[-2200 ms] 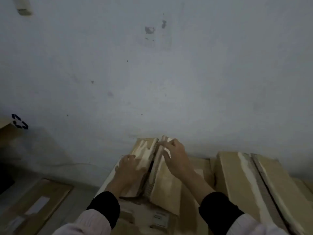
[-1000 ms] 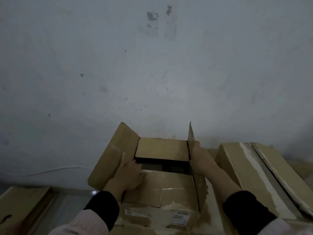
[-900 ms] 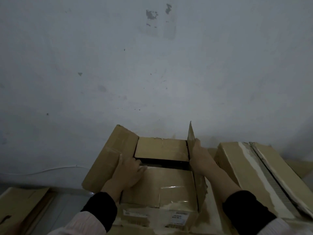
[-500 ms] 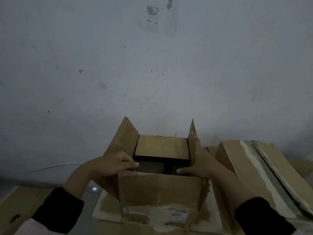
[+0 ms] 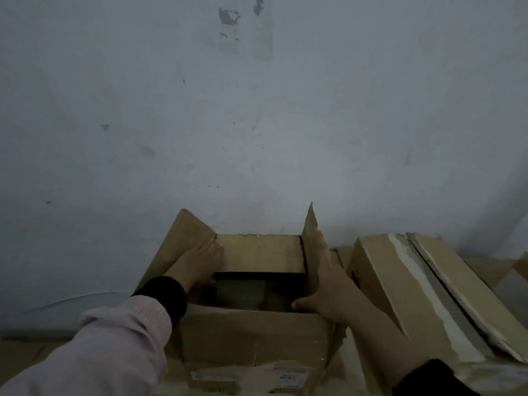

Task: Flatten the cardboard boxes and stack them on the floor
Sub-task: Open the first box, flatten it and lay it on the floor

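A brown cardboard box stands open in front of me, all its top flaps raised or spread. My left hand lies flat, fingers extended, against the inner face of the left flap, which leans outward. My right hand presses flat on the upright right flap, thumb hooked over the box's near right corner. The far flap tilts toward the wall. The inside of the box is dark and I cannot tell what it holds.
A closed cardboard box with torn tape strips sits right beside the open one. Flat cardboard lies on the floor at the lower left. A pale wall rises directly behind the boxes. A thin cable runs along its base.
The closed top flaps were pulled apart and the box opened. In the last half second my left hand moved from the near edge up onto the left flap; my right stayed on the right flap.
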